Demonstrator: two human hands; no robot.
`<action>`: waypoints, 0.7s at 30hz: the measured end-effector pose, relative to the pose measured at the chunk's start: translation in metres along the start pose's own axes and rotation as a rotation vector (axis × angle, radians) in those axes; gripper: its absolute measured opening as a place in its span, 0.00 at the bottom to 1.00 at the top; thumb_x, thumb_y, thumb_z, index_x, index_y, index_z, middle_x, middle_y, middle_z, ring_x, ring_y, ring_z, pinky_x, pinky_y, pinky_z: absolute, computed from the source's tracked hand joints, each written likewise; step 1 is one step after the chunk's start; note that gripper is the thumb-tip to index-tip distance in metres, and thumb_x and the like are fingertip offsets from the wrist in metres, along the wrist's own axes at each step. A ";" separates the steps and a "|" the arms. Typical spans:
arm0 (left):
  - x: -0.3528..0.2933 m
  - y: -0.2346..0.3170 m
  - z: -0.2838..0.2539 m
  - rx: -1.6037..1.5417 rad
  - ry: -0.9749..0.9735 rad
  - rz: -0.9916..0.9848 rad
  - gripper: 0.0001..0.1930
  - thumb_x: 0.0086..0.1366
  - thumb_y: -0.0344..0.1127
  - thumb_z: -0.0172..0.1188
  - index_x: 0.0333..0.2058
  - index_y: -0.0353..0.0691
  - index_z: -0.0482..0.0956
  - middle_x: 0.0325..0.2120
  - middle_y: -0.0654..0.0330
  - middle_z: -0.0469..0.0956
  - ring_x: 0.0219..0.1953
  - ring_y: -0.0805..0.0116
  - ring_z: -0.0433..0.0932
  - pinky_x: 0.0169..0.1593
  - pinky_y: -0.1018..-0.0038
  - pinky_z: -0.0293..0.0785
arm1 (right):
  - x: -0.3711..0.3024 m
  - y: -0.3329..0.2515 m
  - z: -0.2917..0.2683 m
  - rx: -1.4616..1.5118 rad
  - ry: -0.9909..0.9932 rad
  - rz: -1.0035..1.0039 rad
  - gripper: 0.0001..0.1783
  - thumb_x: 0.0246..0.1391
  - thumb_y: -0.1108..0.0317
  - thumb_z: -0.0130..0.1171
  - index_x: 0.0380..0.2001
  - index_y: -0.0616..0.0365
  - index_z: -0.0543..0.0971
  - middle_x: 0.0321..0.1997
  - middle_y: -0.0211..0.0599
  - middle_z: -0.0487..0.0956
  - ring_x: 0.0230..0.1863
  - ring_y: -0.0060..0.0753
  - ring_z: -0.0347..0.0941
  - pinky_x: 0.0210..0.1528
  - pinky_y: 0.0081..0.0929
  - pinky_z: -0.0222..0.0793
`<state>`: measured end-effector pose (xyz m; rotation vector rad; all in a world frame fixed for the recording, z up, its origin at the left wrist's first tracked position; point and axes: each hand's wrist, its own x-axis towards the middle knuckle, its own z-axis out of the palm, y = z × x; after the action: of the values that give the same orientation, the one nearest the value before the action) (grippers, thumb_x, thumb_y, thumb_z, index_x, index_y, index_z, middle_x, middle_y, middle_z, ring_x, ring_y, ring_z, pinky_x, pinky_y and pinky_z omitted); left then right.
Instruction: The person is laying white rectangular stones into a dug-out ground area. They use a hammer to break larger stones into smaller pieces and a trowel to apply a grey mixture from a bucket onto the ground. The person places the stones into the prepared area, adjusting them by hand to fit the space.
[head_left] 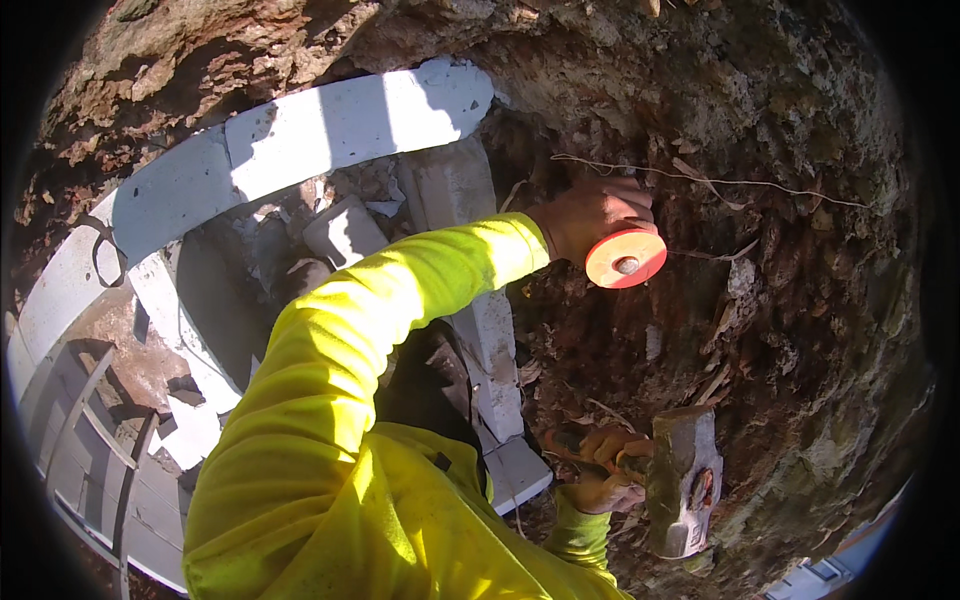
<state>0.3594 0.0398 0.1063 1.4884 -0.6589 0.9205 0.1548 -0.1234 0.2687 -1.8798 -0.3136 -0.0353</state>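
Note:
My left hand (601,216) is closed round a chisel whose round orange hand guard (608,262) faces me. The chisel's metal striking end (627,266) shows in the middle of the guard; its shaft and tip are hidden behind my hand, against the rough brown rock or earth wall. Lower down, my right hand (610,478) grips a club hammer by its handle. The hammer's heavy, worn grey head (684,483) is apart from the chisel, well below it. Both sleeves are bright yellow.
A curved, pale concrete edge (330,122) runs across the upper left. Broken white slabs and a grey block (345,232) lie inside it. Metal bars (88,420) stand at the far left. A thin wire or root (740,182) crosses the wall near my left hand.

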 end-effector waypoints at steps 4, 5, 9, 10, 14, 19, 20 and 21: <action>-0.009 -0.012 0.000 -0.149 0.043 0.022 0.12 0.47 0.34 0.65 0.33 0.44 0.78 0.29 0.64 0.76 0.34 0.62 0.76 0.39 0.67 0.75 | 0.037 0.040 -0.004 -0.093 -0.199 -0.363 0.19 0.61 0.53 0.57 0.42 0.56 0.69 0.26 0.33 0.69 0.19 0.26 0.61 0.25 0.30 0.69; -0.011 -0.015 0.003 -0.180 0.063 0.035 0.12 0.48 0.35 0.65 0.33 0.43 0.78 0.28 0.63 0.76 0.34 0.61 0.76 0.39 0.67 0.76 | 0.036 0.066 -0.031 -0.419 -0.296 -0.325 0.18 0.61 0.53 0.56 0.43 0.56 0.69 0.26 0.33 0.70 0.19 0.27 0.62 0.26 0.30 0.69; -0.021 -0.026 0.000 -0.055 -0.024 0.093 0.11 0.50 0.37 0.63 0.33 0.43 0.78 0.27 0.61 0.74 0.32 0.60 0.77 0.36 0.66 0.76 | 0.040 0.100 -0.043 -1.211 -0.511 -0.522 0.15 0.62 0.61 0.55 0.45 0.59 0.70 0.25 0.34 0.70 0.20 0.26 0.63 0.23 0.25 0.66; -0.020 -0.029 0.007 -0.058 0.016 0.125 0.11 0.51 0.39 0.63 0.33 0.43 0.78 0.27 0.61 0.74 0.31 0.60 0.77 0.36 0.64 0.76 | 0.036 0.096 -0.034 -0.934 -0.384 -0.234 0.15 0.62 0.62 0.56 0.44 0.60 0.70 0.24 0.35 0.70 0.20 0.26 0.63 0.23 0.24 0.65; -0.017 -0.026 0.000 -0.107 0.044 0.066 0.15 0.50 0.46 0.64 0.33 0.43 0.78 0.27 0.61 0.74 0.32 0.59 0.77 0.35 0.65 0.76 | 0.043 0.038 0.016 -0.020 -0.216 -0.251 0.15 0.63 0.59 0.53 0.29 0.53 0.62 0.17 0.28 0.62 0.17 0.21 0.57 0.20 0.20 0.59; -0.012 -0.040 -0.004 -0.074 0.011 0.096 0.16 0.48 0.45 0.66 0.33 0.44 0.78 0.28 0.61 0.75 0.33 0.59 0.78 0.35 0.65 0.77 | 0.040 0.096 -0.037 -0.569 -0.099 0.064 0.09 0.64 0.64 0.52 0.33 0.57 0.67 0.16 0.26 0.64 0.16 0.19 0.57 0.19 0.21 0.58; -0.016 -0.040 -0.003 -0.072 -0.006 0.098 0.15 0.47 0.44 0.66 0.33 0.44 0.78 0.28 0.61 0.76 0.33 0.60 0.78 0.36 0.65 0.77 | 0.034 0.112 -0.053 -0.695 -0.104 0.197 0.07 0.63 0.66 0.52 0.35 0.59 0.69 0.17 0.26 0.65 0.15 0.18 0.58 0.19 0.22 0.59; -0.023 -0.044 0.008 0.077 0.050 0.120 0.15 0.46 0.41 0.67 0.33 0.45 0.79 0.29 0.63 0.76 0.34 0.61 0.78 0.36 0.66 0.77 | 0.041 0.091 -0.017 -0.463 -0.043 0.254 0.07 0.62 0.68 0.53 0.37 0.60 0.70 0.17 0.27 0.66 0.15 0.18 0.58 0.19 0.22 0.59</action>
<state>0.3857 0.0352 0.0639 1.5013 -0.6884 1.0829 0.2175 -0.1583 0.1969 -2.3705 -0.0961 0.1141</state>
